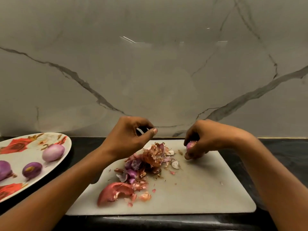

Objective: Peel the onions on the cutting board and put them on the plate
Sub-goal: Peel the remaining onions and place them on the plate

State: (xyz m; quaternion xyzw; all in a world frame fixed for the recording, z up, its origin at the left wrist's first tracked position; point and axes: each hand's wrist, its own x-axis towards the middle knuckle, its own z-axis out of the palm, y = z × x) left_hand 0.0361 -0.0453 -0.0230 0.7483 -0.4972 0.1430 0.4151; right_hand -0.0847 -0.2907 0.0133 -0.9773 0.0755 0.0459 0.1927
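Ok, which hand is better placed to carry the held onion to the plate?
Right, probably: the right hand grips the onion. The left hand is nearer the plate but hovers over the peels without an onion.

Bare left hand (131, 137) and right hand (205, 139) on bare forearms (66, 179)

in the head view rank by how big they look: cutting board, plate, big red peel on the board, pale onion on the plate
1. cutting board
2. plate, partly cut off by the frame edge
3. big red peel
4. pale onion
The peel lies nearer the camera, so the last two are unsure.
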